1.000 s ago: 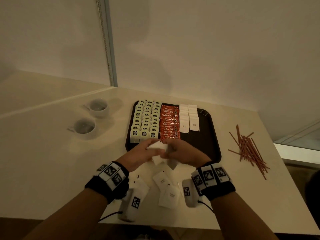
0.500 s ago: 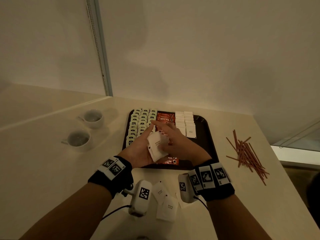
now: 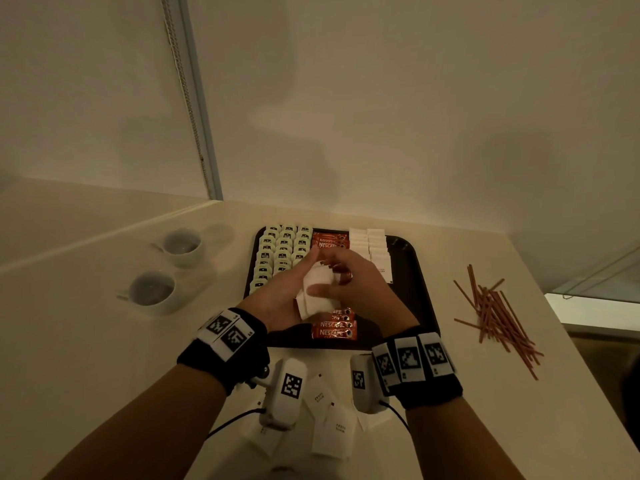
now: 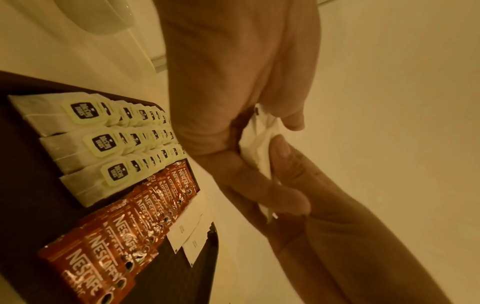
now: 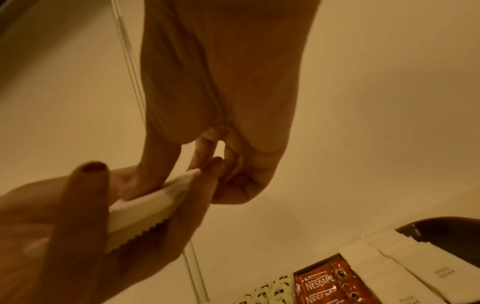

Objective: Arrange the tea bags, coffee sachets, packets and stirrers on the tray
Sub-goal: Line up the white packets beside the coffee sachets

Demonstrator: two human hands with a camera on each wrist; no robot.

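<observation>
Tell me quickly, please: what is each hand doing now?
Left hand: holding a stack of white packets.
Right hand: fingers pinching the same stack.

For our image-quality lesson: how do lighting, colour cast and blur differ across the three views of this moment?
Head view: dim, soft shadows on the wall, wide-angle bending at the edges, stirrers sharp. Left wrist view: strong amber cast, tea bags legible, nearer hand soft. Right wrist view: same amber cast, white packets and both hands motion-blurred.
</observation>
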